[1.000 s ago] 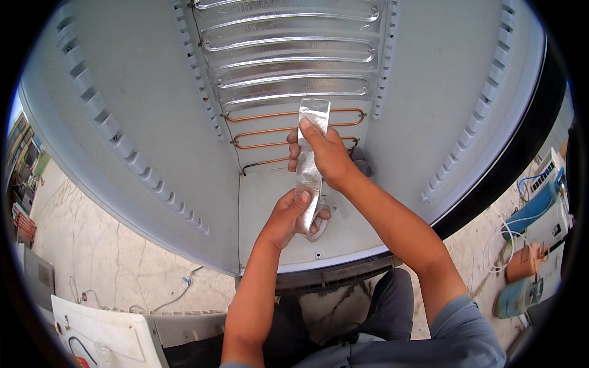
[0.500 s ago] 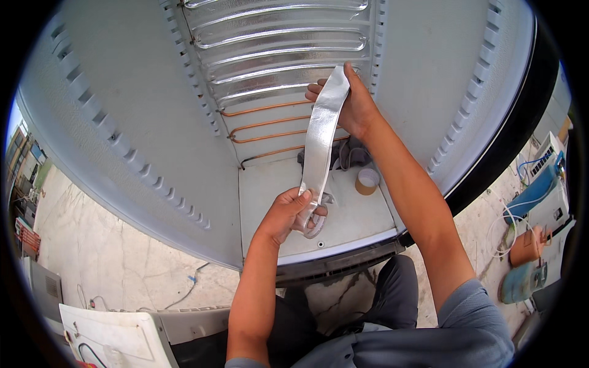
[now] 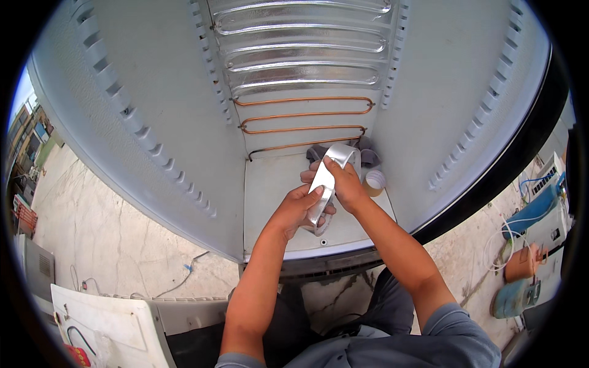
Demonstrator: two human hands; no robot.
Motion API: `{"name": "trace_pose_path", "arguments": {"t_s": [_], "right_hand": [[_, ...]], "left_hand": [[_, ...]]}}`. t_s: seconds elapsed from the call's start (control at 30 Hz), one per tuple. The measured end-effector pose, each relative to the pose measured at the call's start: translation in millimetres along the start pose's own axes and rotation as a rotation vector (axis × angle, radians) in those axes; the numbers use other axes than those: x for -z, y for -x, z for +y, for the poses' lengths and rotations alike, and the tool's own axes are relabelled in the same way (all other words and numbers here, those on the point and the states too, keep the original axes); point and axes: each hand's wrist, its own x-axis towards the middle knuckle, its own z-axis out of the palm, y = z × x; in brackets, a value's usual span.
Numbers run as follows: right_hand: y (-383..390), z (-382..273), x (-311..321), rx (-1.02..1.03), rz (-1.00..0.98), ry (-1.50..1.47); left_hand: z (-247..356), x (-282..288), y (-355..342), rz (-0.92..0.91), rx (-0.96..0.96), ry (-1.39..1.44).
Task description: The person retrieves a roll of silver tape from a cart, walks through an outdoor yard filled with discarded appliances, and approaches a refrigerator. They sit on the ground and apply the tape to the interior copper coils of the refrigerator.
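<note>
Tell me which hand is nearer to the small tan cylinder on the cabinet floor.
Right. The right hand holds the silver tape just left of the tan cylinder; the left hand, also on the tape, is farther left and lower in view.

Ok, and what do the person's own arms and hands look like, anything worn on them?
The left hand and right hand are ungloved, and no watch or band shows at either wrist. Both forearms are bare. The left sleeve and right sleeve are short and grey-blue, with no markings visible.
</note>
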Motion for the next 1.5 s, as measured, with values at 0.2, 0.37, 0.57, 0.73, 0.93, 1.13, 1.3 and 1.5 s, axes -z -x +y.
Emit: {"name": "trace_pose_path", "arguments": {"t_s": [0.2,0.37,0.57,0.73,0.93,1.13,1.3,1.5], "right_hand": [[-10,-34,12,-0.031,0.164,-0.173],[-14,-54,17,-0.064,0.266,-0.173],[2,-10,35,-0.083,0.101,-0.395],[12,16,21,-0.133,0.042,-0.031],[-14,3,18,-0.168,0.162,-0.342],[-30,4,26,-0.148,0.186,-0.511],[-22,7,13,-0.215,0.223,-0.495],[-23,18,14,-0.229,0.189,-0.485]], "left_hand": [[-2,-5,-5,-0.088,0.07,-0.03],[-7,-11,-9,-0.104,0.068,-0.011],[-22,-8,-21,-0.03,0.113,-0.048],[-20,-6,-21,-0.03,0.09,-0.013],[-14,-2,-22,-0.059,0.073,0.099],[-18,-1,-19,0.0,0.077,0.074],[-11,-2,-17,0.041,0.077,0.07],[-22,10,-26,0.159,-0.001,0.06]]}}
